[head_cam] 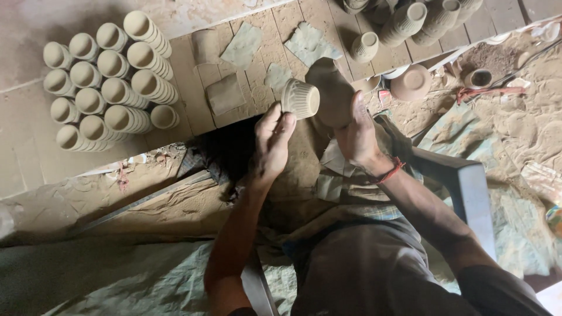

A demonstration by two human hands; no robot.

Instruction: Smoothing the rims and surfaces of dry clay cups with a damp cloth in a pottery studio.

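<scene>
Head view, looking down on a pottery work area.

Left hand: raised, fingers pinching the lower rim of a small ribbed clay cup, held tilted with its mouth toward the lower right, above the edge of the desk.

Right hand: fingers curled around a brown clay lump, just beside the cup; a red thread band circles the wrist.

Surface: the desk is of dusty wooden planks, running across the upper frame. At its left, a stack of pale clay cups lying on their sides in rows, mouths toward the camera. At centre, flat torn clay slabs scattered on the planks. At upper right, a second group of ribbed cups, darker and crowded together.

Room: earthen floor thick with clay dust at right, with a shallow clay dish and a small pot on it. A grey plastic sheet covers the lower left. Light is dim beneath the desk.
</scene>
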